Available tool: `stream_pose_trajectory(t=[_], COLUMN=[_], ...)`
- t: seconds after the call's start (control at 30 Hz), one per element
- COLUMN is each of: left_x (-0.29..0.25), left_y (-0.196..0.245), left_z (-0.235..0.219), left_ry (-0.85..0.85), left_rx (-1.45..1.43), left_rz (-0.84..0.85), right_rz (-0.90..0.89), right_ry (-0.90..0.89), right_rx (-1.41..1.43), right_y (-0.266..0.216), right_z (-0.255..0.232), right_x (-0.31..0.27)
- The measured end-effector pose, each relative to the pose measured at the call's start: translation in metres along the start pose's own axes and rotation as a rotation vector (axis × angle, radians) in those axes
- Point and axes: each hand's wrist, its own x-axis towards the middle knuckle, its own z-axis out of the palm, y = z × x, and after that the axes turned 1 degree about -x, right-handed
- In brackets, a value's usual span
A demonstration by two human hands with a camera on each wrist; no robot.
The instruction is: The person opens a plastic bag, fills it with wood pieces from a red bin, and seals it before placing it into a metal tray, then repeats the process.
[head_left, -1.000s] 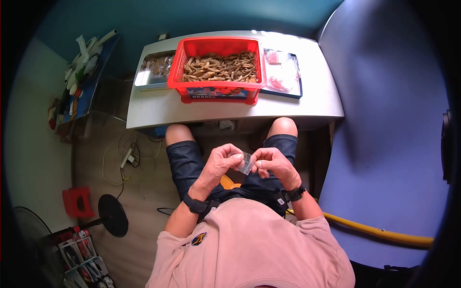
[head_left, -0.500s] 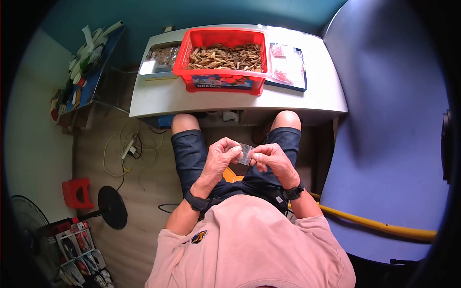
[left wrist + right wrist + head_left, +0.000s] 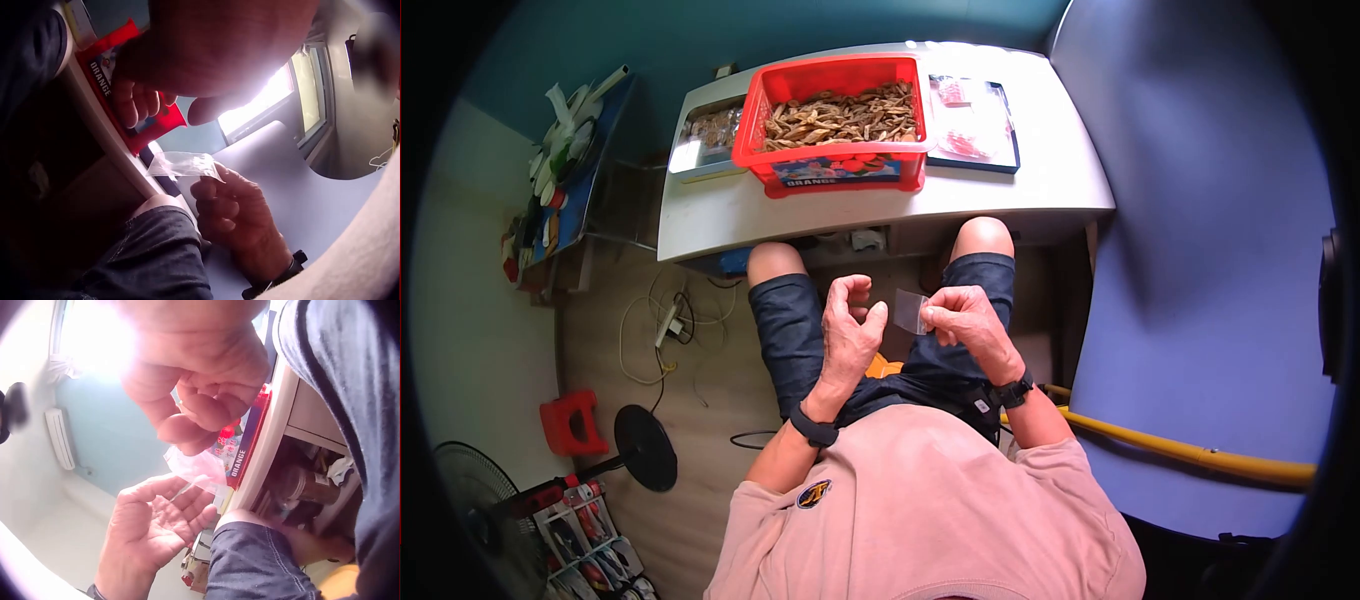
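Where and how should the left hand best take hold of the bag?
The bag is probably best pinched at its free left edge, between thumb and fingertip, coming from the left: it is thin and flat, the right hand pinches its right side, and the free edge faces the left hand.

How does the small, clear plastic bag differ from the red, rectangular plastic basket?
The bag is clear and flat; the basket is red and deep. The bag is smaller than the basket. The right hand pinches the bag; the basket stands on the white table. Both look plastic.
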Motion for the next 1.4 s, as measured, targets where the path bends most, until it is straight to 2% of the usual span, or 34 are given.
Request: stream_pose_trajectory(t=[0.03,0.07,0.13,0.27,0.37,0.6,0.8,0.9,0.97,1.07,1.13,1.3,1.4], left_x=[-0.002,-0.004,-0.010,-0.011,-0.010,-0.011,-0.011,-0.014,-0.016,-0.017,-0.017,-0.018,-0.018], left_y=[0.004,0.008,0.015,0.013,0.006,-0.008,-0.005,-0.002,0.009,0.012,0.007,-0.003,-0.005], left_z=[0.004,0.005,0.005,0.012,0.015,0.017,0.020,0.024,0.027,0.027,0.027,0.027,0.025], left_ry=[0.037,0.035,-0.187,-0.421,-0.457,-0.487,-0.479,-0.459,-0.381,-0.352,-0.363,-0.372,-0.402], left_rx=[0.009,0.010,-0.046,-0.195,-0.321,-0.349,-0.326,-0.211,0.168,0.225,0.233,0.159,0.029], left_rz=[0.069,0.066,-0.004,-0.203,-0.276,-0.301,-0.383,-0.347,-0.101,-0.080,-0.093,-0.147,-0.242], right_rz=[0.003,0.003,0.005,-0.027,-0.028,-0.028,0.016,-0.013,-0.016,-0.067,-0.117,-0.074,-0.086], right_ry=[0.004,0.015,0.023,0.001,-0.031,-0.103,-0.088,-0.058,-0.021,0.036,0.058,0.025,0.019], right_rx=[0.003,0.003,0.004,-0.014,-0.010,0.042,0.097,0.011,-0.088,-0.278,-0.372,-0.271,-0.244], right_y=[0.000,0.001,0.002,0.009,0.015,0.019,0.023,0.028,0.033,0.028,0.024,0.028,0.035], right_z=[-0.001,-0.002,-0.004,-0.006,-0.008,-0.009,-0.009,-0.008,-0.007,-0.001,0.000,-0.001,-0.002], right_x=[0.000,0.000,0.000,0.004,0.005,0.002,-0.003,-0.001,-0.001,-0.004,-0.006,-0.007,-0.006])
